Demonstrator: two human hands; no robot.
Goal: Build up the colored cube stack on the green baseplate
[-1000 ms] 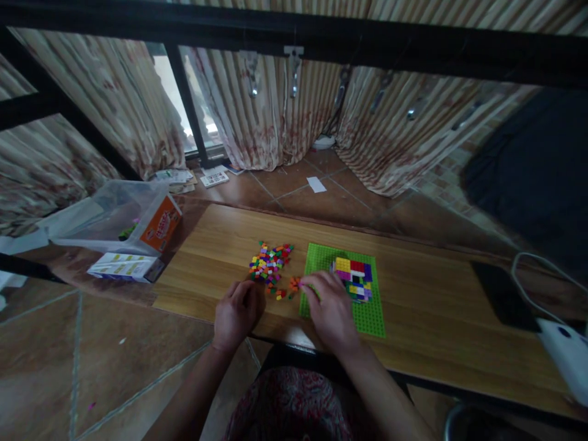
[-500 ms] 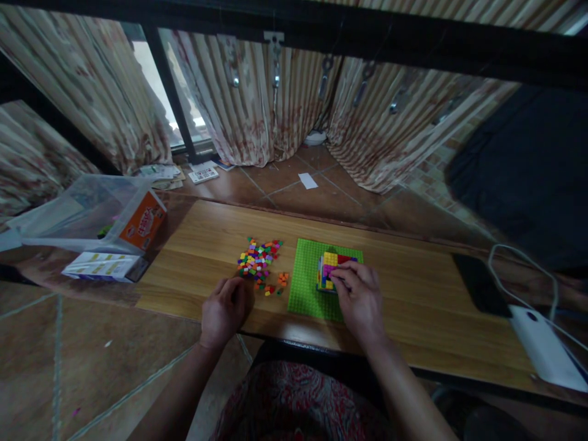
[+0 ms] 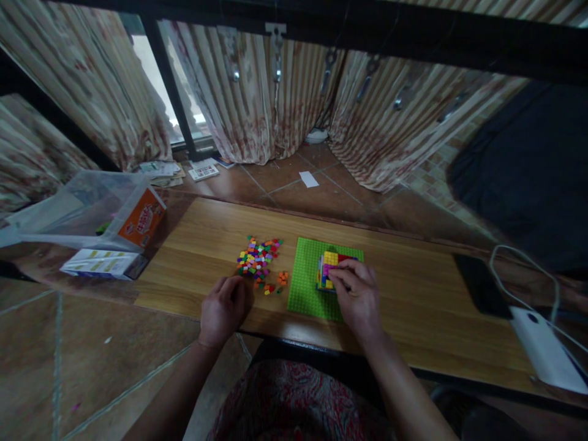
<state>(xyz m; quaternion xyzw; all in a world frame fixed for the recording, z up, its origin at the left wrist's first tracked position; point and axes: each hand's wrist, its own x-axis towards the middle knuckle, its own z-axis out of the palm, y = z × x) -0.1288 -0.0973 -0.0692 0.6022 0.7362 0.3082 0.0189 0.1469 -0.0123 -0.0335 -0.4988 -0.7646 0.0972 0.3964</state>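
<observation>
Head view: the block build (image 3: 329, 260) sat on the green baseplate (image 3: 303, 285), a compact, low stack with a yellow patch on its upper face, magenta on the near side of that, red along the far side and more yellow lower down; the fingers hid part of its right side. It stood on the right half of the baseplate, whose studs showed bare along the left. The right hand (image 3: 361, 300) reached over the baseplate from its near right side, thumb and forefinger brought together at the magenta part, so the build lay right at those fingertips and spread to their left; whether they pinched a small brick, I could not tell. The left hand (image 3: 223, 309) was left of the baseplate, well apart from the build, fingers curled inward; whether they held anything could not be seen. Loose bricks (image 3: 257, 260) in many colours lay scattered on the wooden table (image 3: 206, 239) to the left of the baseplate, with an orange cluster (image 3: 282, 278) just beside its left edge.
</observation>
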